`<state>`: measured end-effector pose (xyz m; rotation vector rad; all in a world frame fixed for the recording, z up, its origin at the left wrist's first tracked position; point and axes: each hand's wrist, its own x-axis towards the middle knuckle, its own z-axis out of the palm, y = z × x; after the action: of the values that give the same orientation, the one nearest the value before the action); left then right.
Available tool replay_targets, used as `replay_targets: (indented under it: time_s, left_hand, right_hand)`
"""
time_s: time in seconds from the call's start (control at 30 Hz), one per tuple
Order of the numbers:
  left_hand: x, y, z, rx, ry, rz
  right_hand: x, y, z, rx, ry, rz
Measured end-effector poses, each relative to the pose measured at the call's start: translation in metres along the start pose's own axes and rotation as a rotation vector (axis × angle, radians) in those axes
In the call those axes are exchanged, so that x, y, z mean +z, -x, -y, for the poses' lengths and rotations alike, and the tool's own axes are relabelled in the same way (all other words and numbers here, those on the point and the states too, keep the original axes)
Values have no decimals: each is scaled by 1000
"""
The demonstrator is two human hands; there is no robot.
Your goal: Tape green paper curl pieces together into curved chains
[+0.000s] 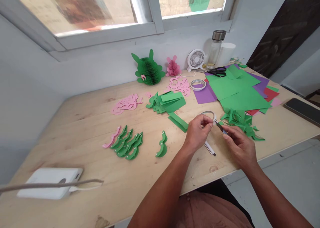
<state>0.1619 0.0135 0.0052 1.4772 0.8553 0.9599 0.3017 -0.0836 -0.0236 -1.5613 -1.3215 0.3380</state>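
Observation:
My left hand pinches the free end of a roll of white tape near the table's front right. Close on its right, my right hand grips a small dark-bladed cutting tool, its tip at the tape. Below my hands lies a white pen. To the left is a single scalloped green paper piece with small white tabs, and beyond it a row of similar green pieces with a pink one. Folded green strips lie behind my left hand.
Green sheets, black scissors, another tape roll, a fan and a glass bottle stand or lie behind. A phone is right, a white power bank left. Green scraps lie by my right hand.

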Motion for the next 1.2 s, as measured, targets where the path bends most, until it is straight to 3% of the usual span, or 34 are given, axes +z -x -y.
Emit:
replay_targets:
  time_s: [1.2]
  left_hand:
    - [-2,1,-1,42,-129,37]
  right_hand:
    - [-1,-1,3,-33,65,-12]
